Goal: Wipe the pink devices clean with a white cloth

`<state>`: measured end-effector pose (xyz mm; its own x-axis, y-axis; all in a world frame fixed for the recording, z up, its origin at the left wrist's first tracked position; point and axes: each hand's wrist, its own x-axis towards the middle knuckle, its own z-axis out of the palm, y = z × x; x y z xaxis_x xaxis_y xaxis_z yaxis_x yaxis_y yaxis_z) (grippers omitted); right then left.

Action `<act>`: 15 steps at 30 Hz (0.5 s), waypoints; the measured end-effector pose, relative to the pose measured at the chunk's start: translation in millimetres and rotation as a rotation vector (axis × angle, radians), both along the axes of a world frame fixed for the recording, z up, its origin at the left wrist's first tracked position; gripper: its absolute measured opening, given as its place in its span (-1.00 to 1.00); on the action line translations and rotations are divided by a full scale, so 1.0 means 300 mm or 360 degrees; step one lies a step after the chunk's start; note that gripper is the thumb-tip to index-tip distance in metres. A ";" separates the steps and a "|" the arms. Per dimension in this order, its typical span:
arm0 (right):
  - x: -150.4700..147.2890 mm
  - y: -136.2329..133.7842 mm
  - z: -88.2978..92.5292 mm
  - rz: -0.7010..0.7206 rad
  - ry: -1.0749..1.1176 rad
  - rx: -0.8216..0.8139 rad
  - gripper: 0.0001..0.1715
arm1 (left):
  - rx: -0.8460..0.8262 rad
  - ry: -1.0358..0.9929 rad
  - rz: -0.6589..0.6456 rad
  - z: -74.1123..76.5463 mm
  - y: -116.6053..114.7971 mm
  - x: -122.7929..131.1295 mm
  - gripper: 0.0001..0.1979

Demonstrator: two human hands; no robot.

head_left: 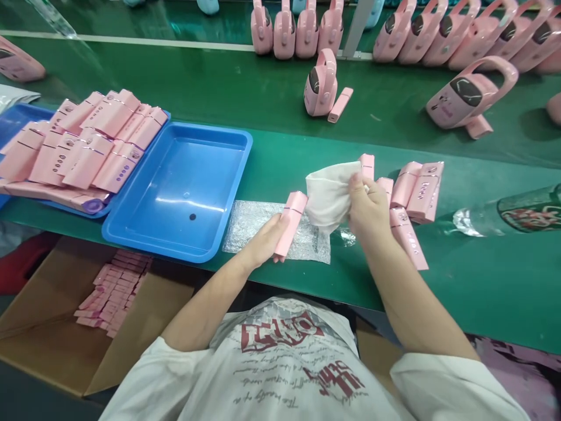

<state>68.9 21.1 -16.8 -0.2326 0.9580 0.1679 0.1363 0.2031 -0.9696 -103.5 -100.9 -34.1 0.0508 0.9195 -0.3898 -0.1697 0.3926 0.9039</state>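
Note:
My left hand [265, 241] grips a slim pink box [291, 222] with a shiny band near its top, tilted above a sheet of bubble wrap [249, 225] on the green table. My right hand [369, 204] pinches a white cloth [331, 193] by its upper right corner, and the cloth hangs beside the pink box. Whether cloth and box touch, I cannot tell. Several more pink boxes [424, 190] lie just right of my right hand, one of them [409, 238] slanting toward me.
Left of the bubble wrap sits a blue tray [175, 193] with a small black dot inside. Beyond it, pink boxes [87, 152] are heaped on another tray. A cardboard box [39, 316] below holds more. Pink handled devices [322, 88] stand at the back; a clear plastic cup [517, 213] lies right.

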 end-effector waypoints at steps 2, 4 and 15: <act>-0.038 -0.051 -0.008 -0.0094 0.0058 0.0186 -0.43 | 0.0022 -0.0052 0.0015 -0.005 0.006 -0.002 -0.30; -0.071 -0.110 -0.014 0.0009 0.0010 0.0424 -0.52 | 0.0038 -0.0102 0.0009 -0.007 0.009 -0.002 -0.19; -0.132 -0.154 -0.090 0.0817 -0.0442 0.1521 -0.54 | -0.0083 -0.0796 0.0261 0.013 -0.005 -0.028 -0.01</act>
